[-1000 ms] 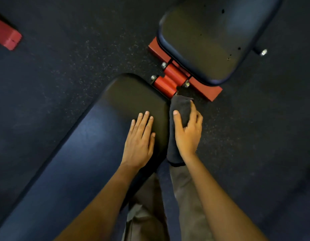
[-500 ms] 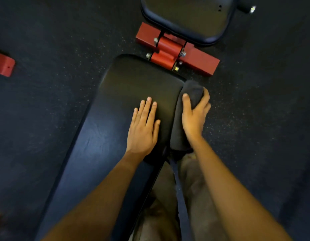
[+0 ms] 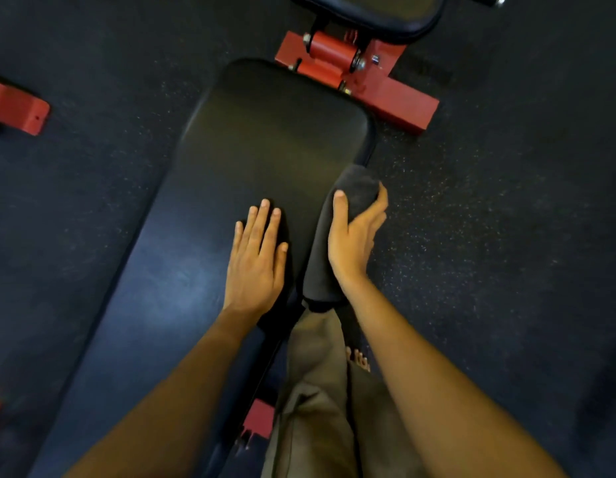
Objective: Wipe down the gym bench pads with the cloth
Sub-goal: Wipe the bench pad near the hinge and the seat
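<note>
A long black bench pad runs from the lower left to the upper middle of the head view. My left hand lies flat on it with straight fingers. A dark grey cloth is draped over the pad's right side edge. My right hand grips the cloth there, thumb on top and fingers curled round the outer side. A second black pad shows at the top edge, partly cut off.
Red steel frame and hinge join the two pads. Another red frame piece lies at the left on the dark speckled rubber floor. My trouser legs and bare toes stand right beside the bench.
My right hand has slid the cloth back along the pad's right edge, away from the hinge end. The left hand stays flat on the pad. The view has tilted down.
</note>
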Demonstrator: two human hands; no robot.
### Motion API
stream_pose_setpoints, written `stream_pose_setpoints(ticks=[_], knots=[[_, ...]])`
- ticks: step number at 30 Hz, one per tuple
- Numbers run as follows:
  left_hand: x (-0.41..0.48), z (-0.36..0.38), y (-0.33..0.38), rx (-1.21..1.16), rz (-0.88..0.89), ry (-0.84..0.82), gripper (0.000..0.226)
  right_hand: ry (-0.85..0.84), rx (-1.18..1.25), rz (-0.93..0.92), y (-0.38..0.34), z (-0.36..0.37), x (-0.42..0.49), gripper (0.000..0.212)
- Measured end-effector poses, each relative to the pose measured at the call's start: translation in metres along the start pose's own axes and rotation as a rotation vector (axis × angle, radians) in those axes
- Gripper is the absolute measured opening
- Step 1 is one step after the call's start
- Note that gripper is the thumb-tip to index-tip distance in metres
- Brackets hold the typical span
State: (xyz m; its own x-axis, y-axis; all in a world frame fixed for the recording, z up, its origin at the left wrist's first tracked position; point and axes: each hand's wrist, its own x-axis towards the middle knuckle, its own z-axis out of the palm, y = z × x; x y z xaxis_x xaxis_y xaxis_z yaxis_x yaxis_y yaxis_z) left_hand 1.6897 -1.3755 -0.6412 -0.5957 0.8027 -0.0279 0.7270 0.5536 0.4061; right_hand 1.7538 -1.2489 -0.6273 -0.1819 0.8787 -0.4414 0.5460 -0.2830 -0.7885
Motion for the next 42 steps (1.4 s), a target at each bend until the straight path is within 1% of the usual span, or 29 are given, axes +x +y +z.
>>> stream_pose_setpoints(ticks=[2,5,9,13,16,25,33,36,39,42], knots=[[-0.022,0.001,0.000,0.007,-0.023,0.016,0.050,0.021,0.030,-0.023,0.005,0.003,-0.010,0.069],[-0.055,0.000,0.001,-0.008,-0.073,0.033,0.050,-0.003,0.055,-0.053,0.023,0.007,-0.035,0.070],[-0.112,-0.003,-0.007,0.003,-0.108,0.021,0.049,-0.073,0.058,-0.039,0.052,0.008,-0.086,0.072],[-0.169,-0.007,-0.016,0.001,-0.125,-0.017,0.049,-0.099,0.062,-0.029,0.071,0.010,-0.133,0.073],[-0.204,-0.009,-0.023,0.000,-0.136,-0.010,0.048,-0.106,0.063,-0.016,0.086,0.012,-0.159,0.073],[-0.275,-0.018,-0.046,-0.012,-0.168,0.017,0.048,-0.059,0.078,-0.012,0.121,0.025,-0.229,0.073],[-0.386,-0.031,-0.080,-0.025,-0.188,0.034,0.048,-0.043,0.024,-0.014,0.166,0.037,-0.331,0.072],[-0.431,-0.038,-0.100,-0.020,-0.205,0.034,0.048,-0.023,0.000,-0.042,0.186,0.045,-0.370,0.073],[-0.473,-0.043,-0.120,-0.025,-0.231,0.043,0.048,0.004,-0.027,-0.115,0.208,0.051,-0.407,0.074],[-0.508,-0.046,-0.136,-0.026,-0.245,0.063,0.047,-0.007,-0.089,-0.199,0.231,0.056,-0.447,0.079]])
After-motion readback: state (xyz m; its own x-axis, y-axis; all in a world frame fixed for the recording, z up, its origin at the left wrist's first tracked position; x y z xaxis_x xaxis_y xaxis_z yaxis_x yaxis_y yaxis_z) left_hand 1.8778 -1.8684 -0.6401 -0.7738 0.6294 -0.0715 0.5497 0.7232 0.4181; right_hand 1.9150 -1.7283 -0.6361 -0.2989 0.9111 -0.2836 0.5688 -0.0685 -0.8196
